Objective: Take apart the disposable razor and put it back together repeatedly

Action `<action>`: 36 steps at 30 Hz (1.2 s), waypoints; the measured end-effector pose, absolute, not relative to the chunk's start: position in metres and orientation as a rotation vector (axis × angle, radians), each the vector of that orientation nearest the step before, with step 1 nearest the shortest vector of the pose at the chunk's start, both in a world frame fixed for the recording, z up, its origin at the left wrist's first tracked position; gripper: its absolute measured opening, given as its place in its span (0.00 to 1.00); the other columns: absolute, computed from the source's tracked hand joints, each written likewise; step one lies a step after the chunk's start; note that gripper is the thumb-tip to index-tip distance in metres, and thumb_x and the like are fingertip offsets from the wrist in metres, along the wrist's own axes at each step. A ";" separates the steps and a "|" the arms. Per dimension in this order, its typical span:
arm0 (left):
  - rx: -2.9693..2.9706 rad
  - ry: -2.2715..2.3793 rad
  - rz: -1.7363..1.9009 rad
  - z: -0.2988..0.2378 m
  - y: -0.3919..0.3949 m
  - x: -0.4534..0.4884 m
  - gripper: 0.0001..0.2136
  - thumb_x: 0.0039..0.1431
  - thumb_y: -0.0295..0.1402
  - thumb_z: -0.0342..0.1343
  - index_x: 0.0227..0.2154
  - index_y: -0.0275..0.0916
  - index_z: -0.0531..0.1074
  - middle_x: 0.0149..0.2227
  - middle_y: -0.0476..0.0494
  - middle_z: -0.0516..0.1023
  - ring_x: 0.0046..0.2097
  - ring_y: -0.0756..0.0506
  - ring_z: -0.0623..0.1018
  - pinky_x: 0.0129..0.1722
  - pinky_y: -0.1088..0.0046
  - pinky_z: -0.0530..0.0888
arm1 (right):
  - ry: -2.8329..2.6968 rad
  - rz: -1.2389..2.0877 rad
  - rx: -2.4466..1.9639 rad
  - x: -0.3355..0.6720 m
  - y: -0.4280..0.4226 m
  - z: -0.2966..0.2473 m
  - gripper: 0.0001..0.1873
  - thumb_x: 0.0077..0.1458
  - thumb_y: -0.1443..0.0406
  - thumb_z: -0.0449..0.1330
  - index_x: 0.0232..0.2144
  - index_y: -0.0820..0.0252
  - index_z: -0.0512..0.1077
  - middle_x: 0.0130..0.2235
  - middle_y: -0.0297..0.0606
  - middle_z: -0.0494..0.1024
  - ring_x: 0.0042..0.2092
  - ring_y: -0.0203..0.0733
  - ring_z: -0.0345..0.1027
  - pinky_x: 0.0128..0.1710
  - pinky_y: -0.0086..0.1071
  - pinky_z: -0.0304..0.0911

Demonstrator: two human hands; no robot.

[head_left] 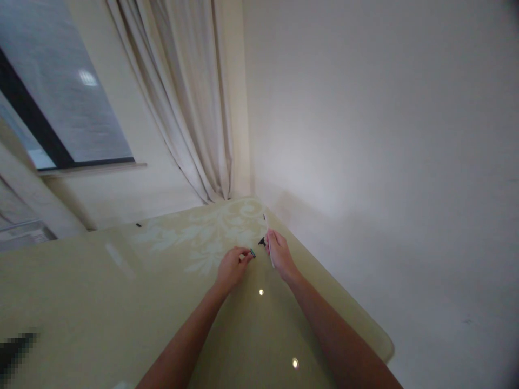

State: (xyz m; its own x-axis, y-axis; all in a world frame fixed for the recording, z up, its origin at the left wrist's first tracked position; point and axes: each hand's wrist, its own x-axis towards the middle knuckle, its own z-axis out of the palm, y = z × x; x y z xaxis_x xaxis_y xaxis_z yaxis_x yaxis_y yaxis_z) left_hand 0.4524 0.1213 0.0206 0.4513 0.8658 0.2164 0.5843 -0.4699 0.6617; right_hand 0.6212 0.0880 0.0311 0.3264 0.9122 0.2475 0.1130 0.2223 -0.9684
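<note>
My left hand (233, 266) is closed in a pinch on a small dark piece with a teal edge (252, 253), just above the table or touching it; I cannot tell which. To its right, my right hand (279, 254) is wrapped round a thin white strip (273, 261), which sticks out above and below the fingers. A small black branched piece (261, 242) shows at the right fingertips, in the gap between the hands. Whether the right hand also grips that black piece is unclear. The two hands are close together but apart.
The glossy pale green table (162, 302) carries a leaf pattern and light reflections. A tiny black item (138, 225) lies near its far edge. A wall (385, 162) runs along the right side. Behind the table hang a curtain (190, 97) and a window (85, 97).
</note>
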 end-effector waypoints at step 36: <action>2.187 0.810 0.921 0.072 0.047 0.359 0.08 0.62 0.37 0.67 0.41 0.43 0.75 0.46 0.44 0.76 0.37 0.47 0.73 0.36 0.70 0.72 | -1.085 1.617 -0.978 0.556 0.034 0.047 0.18 0.48 0.52 0.72 0.28 0.58 0.72 0.18 0.21 0.56 0.20 0.29 0.41 0.20 0.30 0.34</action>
